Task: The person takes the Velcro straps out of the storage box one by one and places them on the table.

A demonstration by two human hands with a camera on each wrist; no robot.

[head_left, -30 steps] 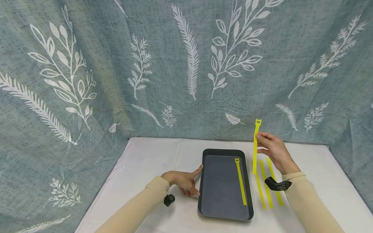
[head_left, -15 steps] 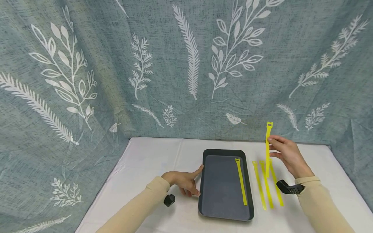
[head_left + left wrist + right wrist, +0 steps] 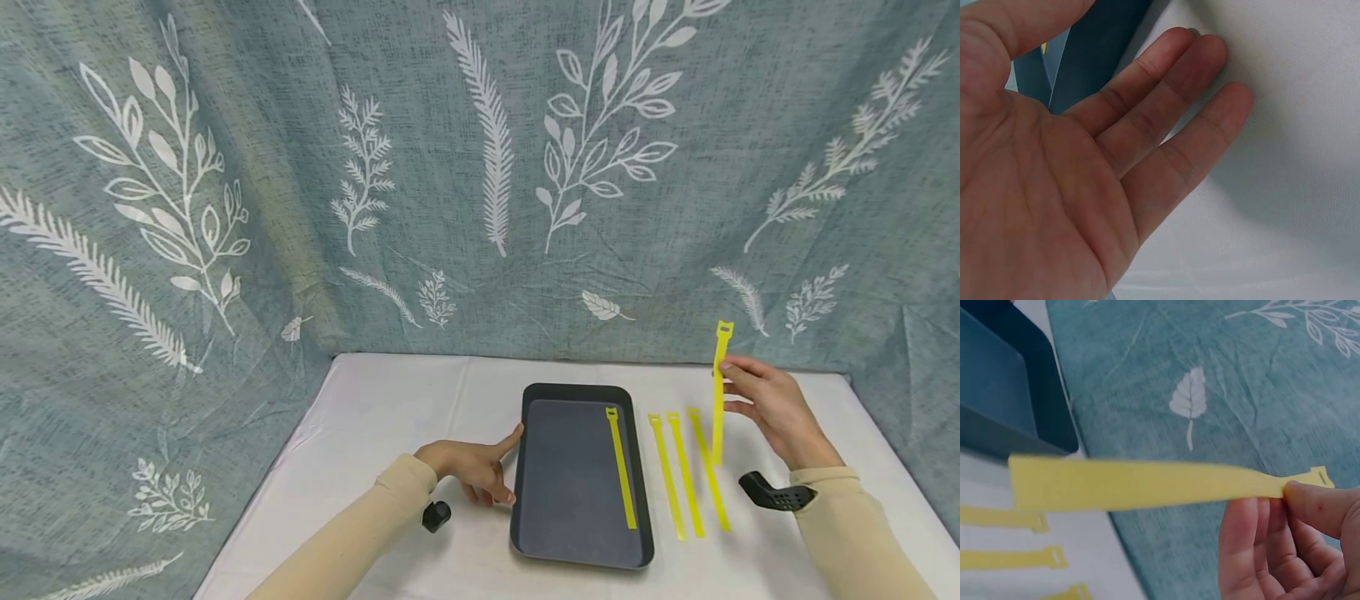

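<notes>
My right hand (image 3: 776, 408) pinches a yellow hook-and-loop cable tie (image 3: 718, 400) near its slotted head, between thumb and fingers. The tie is raised above the table's right part, its tail hanging down; in the right wrist view the tie (image 3: 1129, 484) stretches left from the fingertips. Three more yellow cable ties (image 3: 686, 475) lie side by side on the table, left of that hand. A dark grey tray (image 3: 562, 483) has one yellow cable tie (image 3: 621, 467) lying lengthwise along its right side. My left hand (image 3: 474, 468) rests at the tray's left edge, fingers extended, holding nothing.
A white cloth (image 3: 405, 400) covers the table under the tray and the loose ties. Behind it and along the left hangs a blue-green curtain (image 3: 465, 308) with white leaf prints, close to the table's back edge.
My right hand has moved right, away from the tray, carrying the pinched cable tie past the loose ones on the table. My left hand and the tray have stayed in place.
</notes>
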